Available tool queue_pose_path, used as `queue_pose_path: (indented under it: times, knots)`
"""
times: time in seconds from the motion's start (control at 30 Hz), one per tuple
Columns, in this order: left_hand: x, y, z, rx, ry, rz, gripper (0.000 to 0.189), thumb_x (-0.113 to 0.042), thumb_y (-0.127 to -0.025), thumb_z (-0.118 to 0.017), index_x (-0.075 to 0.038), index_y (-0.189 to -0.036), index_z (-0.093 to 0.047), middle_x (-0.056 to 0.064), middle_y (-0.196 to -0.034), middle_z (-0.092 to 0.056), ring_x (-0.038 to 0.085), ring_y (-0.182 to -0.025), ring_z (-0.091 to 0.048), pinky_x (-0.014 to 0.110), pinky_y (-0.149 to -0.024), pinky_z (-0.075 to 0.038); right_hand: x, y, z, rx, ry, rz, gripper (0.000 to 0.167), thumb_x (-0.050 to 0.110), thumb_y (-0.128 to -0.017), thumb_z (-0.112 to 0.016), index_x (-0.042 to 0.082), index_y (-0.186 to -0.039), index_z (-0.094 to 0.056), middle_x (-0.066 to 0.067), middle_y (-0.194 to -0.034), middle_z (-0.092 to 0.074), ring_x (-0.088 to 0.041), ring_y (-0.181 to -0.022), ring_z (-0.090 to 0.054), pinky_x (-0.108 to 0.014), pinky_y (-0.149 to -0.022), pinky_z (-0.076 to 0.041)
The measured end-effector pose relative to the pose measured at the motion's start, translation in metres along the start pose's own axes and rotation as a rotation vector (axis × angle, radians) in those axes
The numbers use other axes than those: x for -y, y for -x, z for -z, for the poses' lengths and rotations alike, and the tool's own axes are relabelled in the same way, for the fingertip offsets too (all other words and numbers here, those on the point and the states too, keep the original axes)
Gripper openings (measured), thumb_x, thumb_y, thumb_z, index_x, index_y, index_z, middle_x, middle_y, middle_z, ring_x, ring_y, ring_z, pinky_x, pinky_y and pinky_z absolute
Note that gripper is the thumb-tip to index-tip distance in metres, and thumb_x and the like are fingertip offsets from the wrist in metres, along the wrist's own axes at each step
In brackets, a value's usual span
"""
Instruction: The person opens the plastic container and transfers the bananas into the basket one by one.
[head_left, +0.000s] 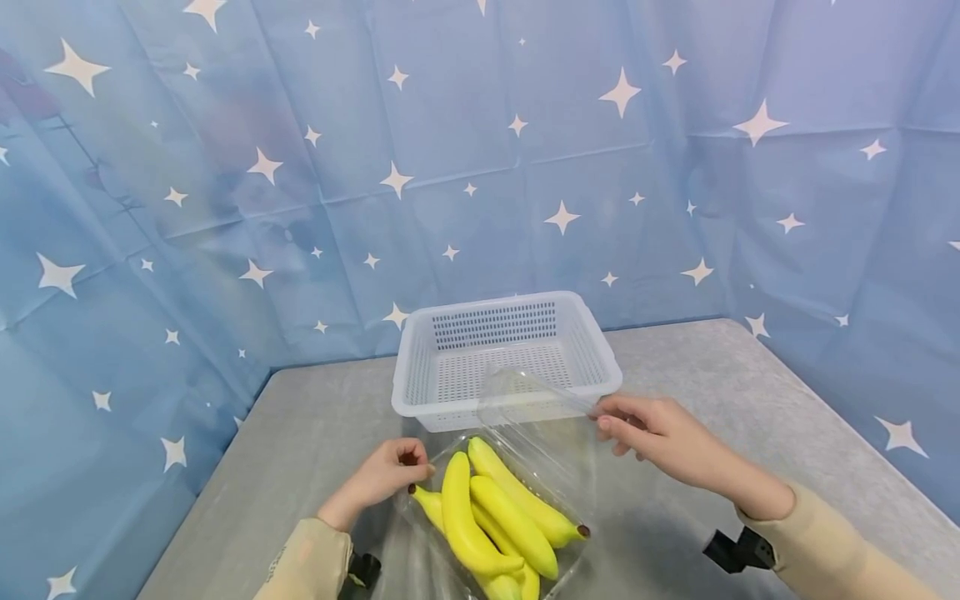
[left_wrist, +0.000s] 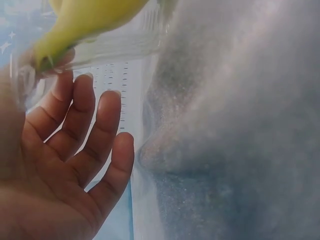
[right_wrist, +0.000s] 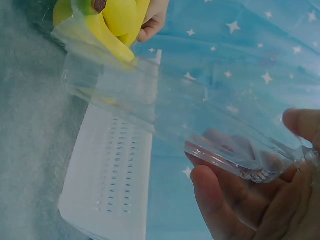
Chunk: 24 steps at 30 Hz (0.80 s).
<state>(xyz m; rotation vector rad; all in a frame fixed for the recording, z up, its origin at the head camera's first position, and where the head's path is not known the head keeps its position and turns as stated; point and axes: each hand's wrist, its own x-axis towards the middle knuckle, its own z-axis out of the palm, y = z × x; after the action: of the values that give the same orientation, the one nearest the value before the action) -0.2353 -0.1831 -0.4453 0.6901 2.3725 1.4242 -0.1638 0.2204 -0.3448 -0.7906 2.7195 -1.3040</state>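
Observation:
Several yellow bananas [head_left: 513, 521] lie piled in a clear plastic clamshell box [left_wrist: 122, 49] at the front middle of the table. Its see-through lid [head_left: 536, 425] is raised and tilted, overlapping the basket's front in the head view. My right hand [head_left: 663, 437] holds the lid's edge between thumb and fingers; the lid's rim [right_wrist: 225, 157] crosses the fingers in the right wrist view. At the box's left corner, my left hand [head_left: 382, 475] pinches the rim beside a banana's dark tip, with the other fingers loosely bent.
Behind the box stands a white slotted plastic basket [head_left: 427, 408], with nothing in it. The grey table [head_left: 315, 425] ends at a blue star-patterned cloth [head_left: 480, 208] at the back and sides.

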Motion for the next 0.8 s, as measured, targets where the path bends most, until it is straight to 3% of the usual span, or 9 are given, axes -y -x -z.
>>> queue_pose_path:
  times: [0.27, 0.37, 0.57, 0.6, 0.8]
  knots:
    - [0.007, -0.005, -0.001, -0.058, -0.036, -0.008, 0.019, -0.019, -0.09, -0.069, -0.005, -0.082, -0.059, 0.003, -0.069, -0.056, 0.018, -0.057, -0.051, 0.029, -0.052, -0.047, -0.005, 0.004, 0.001, 0.011, -0.085, -0.025, 0.031, 0.021, -0.104, -0.046, 0.001, -0.123, -0.059, -0.005, -0.099, -0.068, -0.011, -0.076, -0.066, -0.034, -0.058, -0.054]
    - [-0.002, -0.003, -0.003, -0.086, -0.048, -0.001, 0.017, -0.016, -0.09, -0.069, -0.005, -0.082, -0.06, 0.004, -0.07, -0.056, 0.017, -0.057, -0.049, 0.028, -0.052, -0.045, -0.008, 0.006, 0.0, 0.008, -0.106, -0.03, 0.03, 0.019, -0.104, -0.045, 0.0, -0.122, -0.06, -0.005, -0.099, -0.069, -0.013, -0.075, -0.067, -0.034, -0.058, -0.055]
    - [0.0, -0.008, -0.005, -0.158, -0.073, 0.055, 0.019, -0.022, -0.089, -0.071, -0.007, -0.082, -0.061, 0.002, -0.069, -0.054, 0.012, -0.057, -0.044, 0.027, -0.053, -0.04, -0.014, 0.01, -0.002, 0.002, -0.141, -0.038, 0.029, 0.017, -0.105, -0.043, -0.001, -0.122, -0.059, -0.007, -0.099, -0.069, -0.017, -0.074, -0.068, -0.034, -0.058, -0.055]
    - [0.006, -0.01, -0.006, -0.171, -0.071, 0.062, 0.021, -0.024, -0.088, -0.072, -0.007, -0.082, -0.061, 0.002, -0.068, -0.054, 0.013, -0.057, -0.045, 0.027, -0.053, -0.04, -0.015, 0.011, -0.003, -0.001, -0.149, -0.039, 0.029, 0.017, -0.105, -0.043, -0.001, -0.121, -0.059, -0.007, -0.099, -0.069, -0.016, -0.074, -0.068, -0.034, -0.058, -0.055]
    - [0.004, -0.015, -0.009, -0.237, -0.057, 0.101, 0.023, -0.028, -0.087, -0.073, -0.008, -0.081, -0.063, 0.002, -0.068, -0.054, 0.016, -0.06, -0.046, 0.028, -0.055, -0.039, -0.019, 0.018, -0.008, -0.02, -0.216, -0.057, 0.03, 0.016, -0.105, -0.041, -0.004, -0.12, -0.058, -0.012, -0.098, -0.068, -0.019, -0.074, -0.068, -0.036, -0.057, -0.055]
